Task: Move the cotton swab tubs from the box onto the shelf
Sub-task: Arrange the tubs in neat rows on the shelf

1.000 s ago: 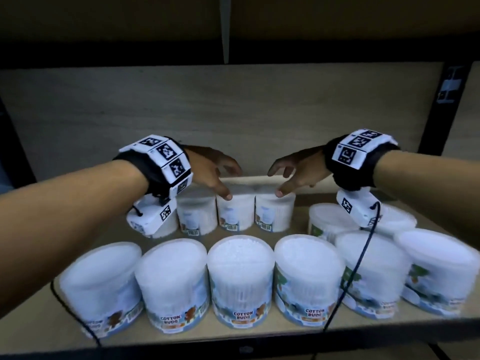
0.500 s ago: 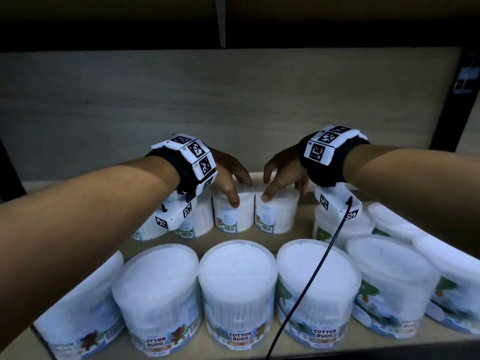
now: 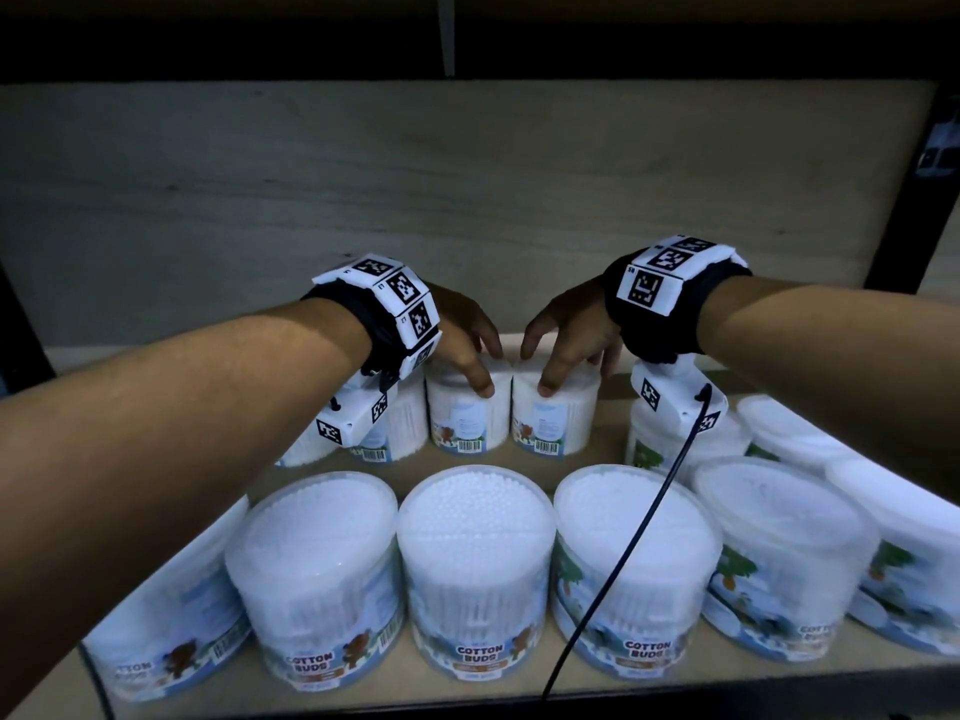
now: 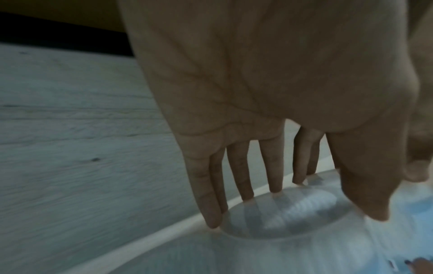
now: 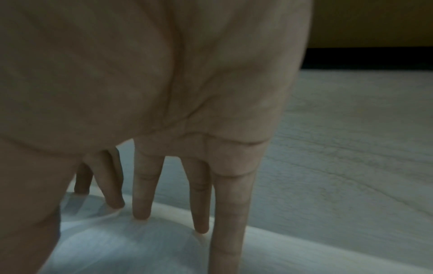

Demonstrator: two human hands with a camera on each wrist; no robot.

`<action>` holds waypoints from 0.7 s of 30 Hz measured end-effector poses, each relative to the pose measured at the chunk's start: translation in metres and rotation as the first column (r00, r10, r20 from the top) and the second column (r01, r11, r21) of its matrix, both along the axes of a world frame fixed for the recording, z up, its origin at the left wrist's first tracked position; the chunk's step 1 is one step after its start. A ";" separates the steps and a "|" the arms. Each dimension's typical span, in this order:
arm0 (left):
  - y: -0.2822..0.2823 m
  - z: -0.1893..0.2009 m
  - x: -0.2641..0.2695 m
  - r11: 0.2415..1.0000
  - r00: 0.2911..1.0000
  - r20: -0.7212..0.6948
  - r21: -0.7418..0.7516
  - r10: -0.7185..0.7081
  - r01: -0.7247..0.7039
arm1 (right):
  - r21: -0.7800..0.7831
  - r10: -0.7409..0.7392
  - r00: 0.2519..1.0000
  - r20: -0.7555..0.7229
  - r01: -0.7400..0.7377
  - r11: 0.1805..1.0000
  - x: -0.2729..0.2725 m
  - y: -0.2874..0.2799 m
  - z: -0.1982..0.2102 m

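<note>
Two small cotton swab tubs stand side by side in the middle of the back row on the wooden shelf (image 3: 608,459). My left hand (image 3: 480,366) grips the left tub (image 3: 465,418) from above, thumb on its front and fingers over its far rim. My right hand (image 3: 550,366) holds the right tub (image 3: 556,423) the same way. In the left wrist view the left hand (image 4: 304,204) spans the clear lid (image 4: 288,224). In the right wrist view the right hand (image 5: 93,222) reaches down around the other lid (image 5: 131,246). The box is out of view.
Several larger tubs (image 3: 475,563) fill the shelf's front row under my forearms. More tubs stand at the back left (image 3: 400,428) and right (image 3: 675,454). A black cable (image 3: 623,537) hangs across the front row. The wood back panel (image 3: 467,200) and a dark upright (image 3: 904,200) bound the space.
Both hands came down from hovering open above the two middle back tubs and now clasp them. The view has moved closer to the shelf.
</note>
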State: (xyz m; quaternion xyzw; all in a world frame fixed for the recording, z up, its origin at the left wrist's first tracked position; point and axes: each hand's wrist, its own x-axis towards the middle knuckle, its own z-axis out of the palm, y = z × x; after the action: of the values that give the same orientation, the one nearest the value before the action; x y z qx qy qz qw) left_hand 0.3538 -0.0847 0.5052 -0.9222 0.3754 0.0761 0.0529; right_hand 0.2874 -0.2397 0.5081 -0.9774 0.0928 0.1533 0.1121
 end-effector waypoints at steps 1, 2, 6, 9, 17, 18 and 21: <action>-0.001 -0.001 -0.001 1.000 1.000 0.021 0.005 0.008 -0.008 | 0.004 0.006 1.000 -0.002 -0.006 1.000 0.000 -0.001 -0.001; -0.001 -0.001 -0.001 1.000 0.999 0.039 0.007 0.017 -0.017 | 0.007 0.013 1.000 -0.003 -0.013 1.000 0.000 -0.002 -0.001; -0.001 -0.006 0.000 0.998 0.997 0.052 -0.023 0.063 -0.062 | 0.011 0.041 0.999 -0.019 -0.041 0.999 0.001 -0.004 -0.002; -0.001 -0.010 0.001 0.992 0.991 0.066 -0.065 0.116 -0.112 | 0.001 0.088 0.996 -0.035 -0.088 0.996 0.001 -0.005 -0.001; -0.001 -0.009 0.001 0.988 0.980 0.123 -0.044 0.155 -0.151 | 0.002 0.174 0.985 -0.011 -0.174 0.985 0.002 -0.007 0.000; -0.001 -0.009 0.001 0.987 0.979 0.123 -0.035 0.160 -0.157 | -0.004 0.185 0.983 -0.011 -0.185 0.983 0.001 -0.007 0.000; -0.003 -0.008 0.001 0.985 0.978 0.114 -0.021 0.174 -0.173 | -0.084 0.239 0.971 -0.020 -0.240 0.967 0.001 -0.005 0.001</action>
State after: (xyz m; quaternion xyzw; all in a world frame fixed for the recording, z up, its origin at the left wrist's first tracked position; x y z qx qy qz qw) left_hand 0.3545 -0.0880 0.4970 -0.9545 0.2904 0.0248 0.0628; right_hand 0.2879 -0.2447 0.5090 -0.9846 -0.0188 0.1661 0.0504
